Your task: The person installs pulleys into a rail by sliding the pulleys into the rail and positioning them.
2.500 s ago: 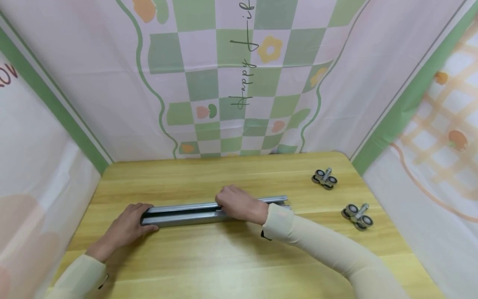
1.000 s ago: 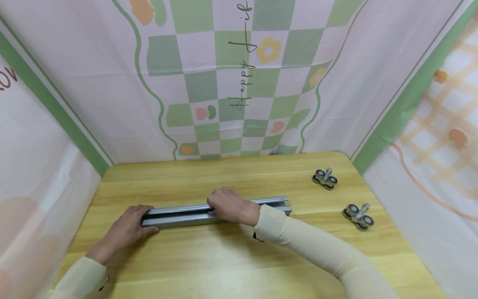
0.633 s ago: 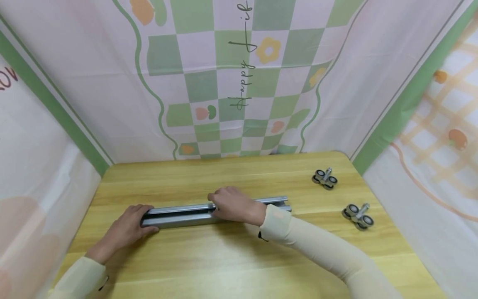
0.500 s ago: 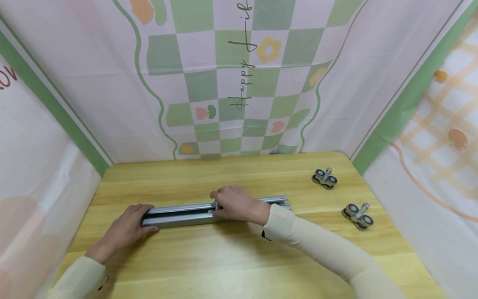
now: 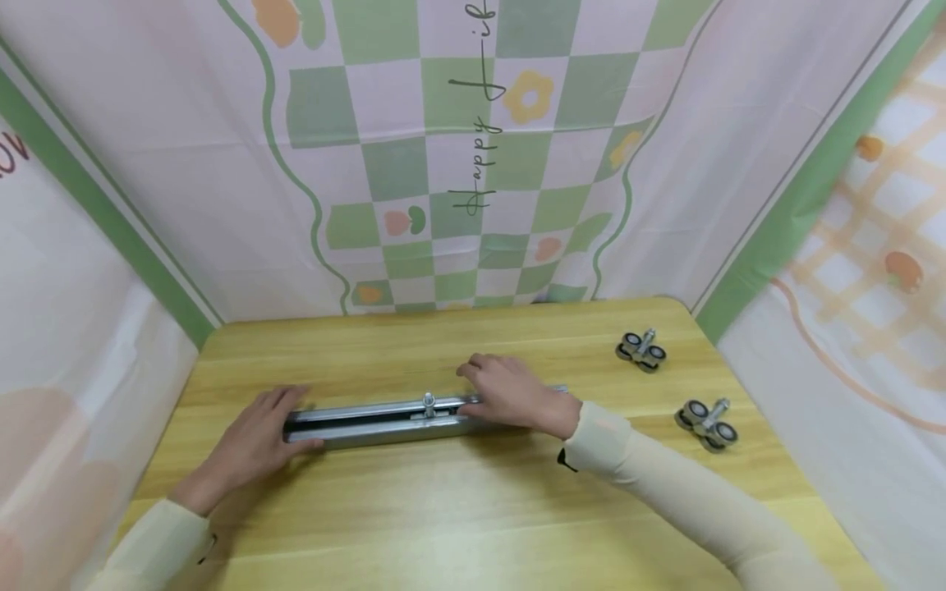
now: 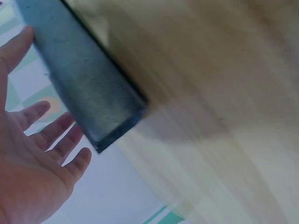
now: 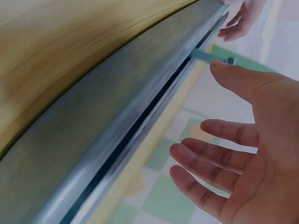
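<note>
A grey metal channel rail (image 5: 369, 433) lies across the wooden table with its slot facing up. Out of the slot stands the bolt (image 5: 429, 402) of a roller trolley, whose wheels are hidden inside the rail. My right hand (image 5: 516, 396) is just right of the bolt, over the rail, with fingers spread and holding nothing; the right wrist view shows its thumb (image 7: 226, 77) overlapping the bolt. At the rail's left end my left hand (image 5: 254, 439) is loosely spread around the sides. In the left wrist view its fingers (image 6: 56, 133) are relaxed beside the rail (image 6: 88, 79).
Two more roller trolleys (image 5: 641, 351) (image 5: 707, 424) with upright bolts lie on the right side of the wooden table (image 5: 443, 525). Patterned cloth (image 5: 473, 164) hangs behind the table and along both sides.
My right hand has let go of the trolley bolt and moved right, leaving the bolt standing in view. Earlier it slid left, then slightly right along the rail. The left hand's fingers have loosened.
</note>
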Available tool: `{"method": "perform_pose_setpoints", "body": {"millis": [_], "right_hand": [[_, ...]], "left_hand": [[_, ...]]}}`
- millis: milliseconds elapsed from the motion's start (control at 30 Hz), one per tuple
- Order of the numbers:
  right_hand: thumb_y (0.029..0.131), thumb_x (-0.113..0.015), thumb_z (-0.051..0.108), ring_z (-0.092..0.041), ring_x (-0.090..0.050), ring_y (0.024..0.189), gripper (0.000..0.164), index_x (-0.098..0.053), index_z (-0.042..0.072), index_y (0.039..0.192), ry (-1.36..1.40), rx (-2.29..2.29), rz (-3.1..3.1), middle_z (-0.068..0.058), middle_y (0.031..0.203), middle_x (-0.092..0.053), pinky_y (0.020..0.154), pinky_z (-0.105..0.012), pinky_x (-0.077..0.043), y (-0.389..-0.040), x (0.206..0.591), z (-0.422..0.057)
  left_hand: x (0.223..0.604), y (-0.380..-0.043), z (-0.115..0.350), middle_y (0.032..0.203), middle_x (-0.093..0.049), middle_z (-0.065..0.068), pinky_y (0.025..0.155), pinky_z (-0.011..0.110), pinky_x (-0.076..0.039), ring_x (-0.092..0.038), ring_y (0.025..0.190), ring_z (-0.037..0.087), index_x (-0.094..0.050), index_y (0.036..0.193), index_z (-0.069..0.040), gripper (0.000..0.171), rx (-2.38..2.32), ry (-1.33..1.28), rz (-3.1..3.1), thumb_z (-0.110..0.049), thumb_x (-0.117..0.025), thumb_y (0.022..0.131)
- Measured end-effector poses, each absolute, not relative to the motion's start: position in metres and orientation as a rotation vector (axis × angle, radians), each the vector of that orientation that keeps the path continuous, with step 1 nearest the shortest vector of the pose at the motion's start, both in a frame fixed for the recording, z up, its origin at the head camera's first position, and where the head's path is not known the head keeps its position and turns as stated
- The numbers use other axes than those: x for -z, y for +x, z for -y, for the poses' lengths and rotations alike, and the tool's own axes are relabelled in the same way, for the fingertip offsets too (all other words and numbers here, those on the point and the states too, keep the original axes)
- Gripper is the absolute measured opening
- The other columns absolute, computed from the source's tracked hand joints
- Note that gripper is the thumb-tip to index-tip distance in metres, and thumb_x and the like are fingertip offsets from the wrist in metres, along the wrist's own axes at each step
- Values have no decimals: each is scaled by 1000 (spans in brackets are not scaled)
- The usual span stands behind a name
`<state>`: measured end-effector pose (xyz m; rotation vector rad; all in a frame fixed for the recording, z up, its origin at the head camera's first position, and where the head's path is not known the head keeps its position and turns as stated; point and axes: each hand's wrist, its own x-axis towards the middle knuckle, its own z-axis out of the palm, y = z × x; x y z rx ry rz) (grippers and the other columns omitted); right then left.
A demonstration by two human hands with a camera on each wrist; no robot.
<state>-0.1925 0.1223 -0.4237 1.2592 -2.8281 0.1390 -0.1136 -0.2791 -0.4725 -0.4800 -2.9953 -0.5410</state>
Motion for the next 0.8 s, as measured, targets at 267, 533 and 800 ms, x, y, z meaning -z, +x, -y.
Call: {"method": "perform_pose_setpoints", "body": {"millis": [267, 533, 800], "right_hand": [[92, -81, 52, -25, -71, 98, 68, -66, 3, 136, 1179, -188, 2892, -13, 120, -72, 81, -42, -63, -195, 431, -157], [94, -75, 58, -30, -71, 102, 74, -64, 1, 139, 1171, -196, 2885, -18, 126, -70, 83, -45, -62, -194, 442, -189], [96, -70, 60, -35, -69, 113, 74, -62, 1, 141, 1177, -254, 2934, -20, 131, -68, 94, -51, -59, -191, 453, -210]], "left_hand": [[459, -121, 265, 148, -53, 30, 106, 69, -46, -51, 134, 53, -45, 154, 1, 89, 566, -545, 2935, -49, -83, 91], [449, -128, 252, 146, -55, 28, 104, 66, -49, -54, 132, 49, -47, 153, 2, 83, 582, -590, 2893, -40, -84, 91], [441, -134, 232, 147, -57, 25, 102, 63, -53, -57, 132, 46, -47, 155, -2, 78, 727, -651, 2901, -37, -82, 95]]}}
